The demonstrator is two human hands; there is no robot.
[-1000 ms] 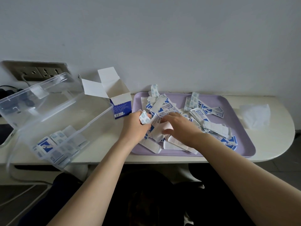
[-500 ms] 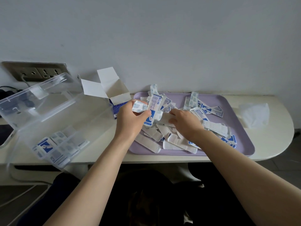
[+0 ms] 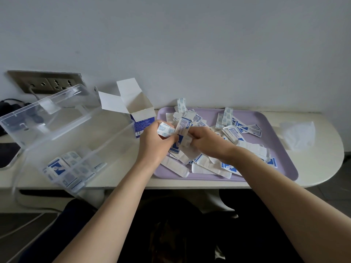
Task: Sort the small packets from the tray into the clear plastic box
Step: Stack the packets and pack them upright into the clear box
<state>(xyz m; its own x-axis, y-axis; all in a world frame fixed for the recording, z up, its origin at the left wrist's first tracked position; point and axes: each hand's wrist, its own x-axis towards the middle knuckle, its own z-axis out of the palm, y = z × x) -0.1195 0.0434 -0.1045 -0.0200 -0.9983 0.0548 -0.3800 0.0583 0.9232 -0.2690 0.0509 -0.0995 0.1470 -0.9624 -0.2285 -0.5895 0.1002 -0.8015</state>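
Your left hand (image 3: 157,143) has its fingers curled round a small bunch of packets (image 3: 165,130), held above the left end of the tray (image 3: 266,120). Your right hand (image 3: 207,142) pinches a strip (image 3: 183,128) of packets between thumb and fingers, just beside that bunch. A heap (image 3: 205,165) of loose ones covers the tray, thickest at its left half. The box (image 3: 110,149) stands open left of the tray, with a few sorted ones (image 3: 62,168) in its near corner. A carton (image 3: 140,112) stands open between box and tray; a tissue (image 3: 298,133) lies on the table (image 3: 322,164) at the right.
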